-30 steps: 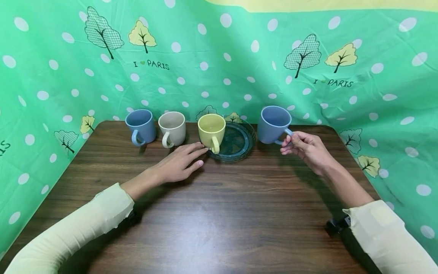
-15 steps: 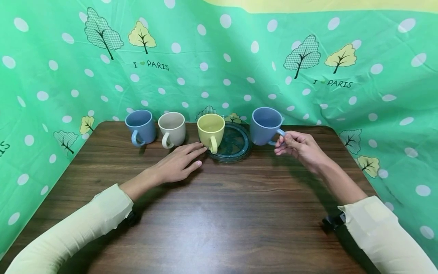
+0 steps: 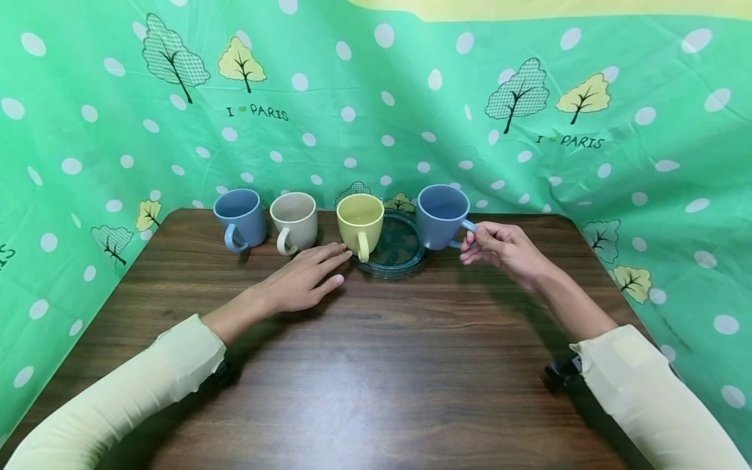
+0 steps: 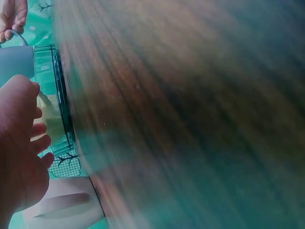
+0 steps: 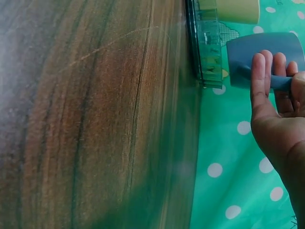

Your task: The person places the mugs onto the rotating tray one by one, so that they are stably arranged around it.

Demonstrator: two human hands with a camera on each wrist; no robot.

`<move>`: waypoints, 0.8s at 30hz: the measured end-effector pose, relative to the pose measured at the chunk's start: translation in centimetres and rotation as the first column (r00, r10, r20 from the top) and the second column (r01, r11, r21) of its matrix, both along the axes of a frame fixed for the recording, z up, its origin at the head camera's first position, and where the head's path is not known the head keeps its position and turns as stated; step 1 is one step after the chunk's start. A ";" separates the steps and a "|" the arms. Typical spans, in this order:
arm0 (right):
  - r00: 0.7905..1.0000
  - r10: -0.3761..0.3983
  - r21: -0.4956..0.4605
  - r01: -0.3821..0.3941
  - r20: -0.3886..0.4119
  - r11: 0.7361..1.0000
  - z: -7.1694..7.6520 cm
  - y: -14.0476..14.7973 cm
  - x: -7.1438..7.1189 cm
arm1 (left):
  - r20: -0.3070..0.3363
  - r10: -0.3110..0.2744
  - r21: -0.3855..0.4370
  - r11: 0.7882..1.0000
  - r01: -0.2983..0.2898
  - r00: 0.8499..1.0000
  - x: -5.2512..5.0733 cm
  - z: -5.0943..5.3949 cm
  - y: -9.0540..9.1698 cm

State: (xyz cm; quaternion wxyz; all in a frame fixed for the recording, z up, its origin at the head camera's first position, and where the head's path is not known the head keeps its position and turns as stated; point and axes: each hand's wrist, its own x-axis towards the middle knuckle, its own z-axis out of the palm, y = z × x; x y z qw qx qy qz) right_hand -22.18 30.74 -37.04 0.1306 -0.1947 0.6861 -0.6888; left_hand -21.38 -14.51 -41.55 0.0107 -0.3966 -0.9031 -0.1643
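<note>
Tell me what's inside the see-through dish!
The yellow mug stands in the dish, toward the left. The right hand holds a blue mug above the dish's right edge, not inside. The spot under the yellow mug is covered and can't be seen.

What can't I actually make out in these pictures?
Transparent dish: head view, its left part hidden by the yellow mug, its right rim by the held blue mug.
Left hand: head view, too small a gap to tell whether it touches the yellow mug.
Right hand: right wrist view, thumb cut off by the picture's right edge.
Pale mug: left wrist view, cut off by the bottom edge.
</note>
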 end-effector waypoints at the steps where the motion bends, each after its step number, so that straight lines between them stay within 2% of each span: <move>1: 1.000 0.002 0.007 -0.002 0.001 1.000 0.0 -0.1 -0.1 | 0.001 0.000 0.000 1.000 0.000 1.000 0.0 0.0 0.0; 9: 1.000 0.025 0.067 -0.025 -0.001 0.997 0.0 -0.4 -0.7 | 0.003 0.002 -0.011 1.000 -0.002 1.000 0.1 0.1 -0.2; 16: 0.995 0.096 0.070 -0.096 0.008 0.993 0.1 -0.6 -1.5 | 0.011 0.009 -0.020 1.000 -0.009 1.000 0.1 0.2 -0.3; 24: 0.991 0.131 0.107 -0.135 0.041 0.985 0.1 -1.0 -2.5 | 0.010 0.012 -0.023 1.000 -0.012 1.000 0.1 0.2 -0.2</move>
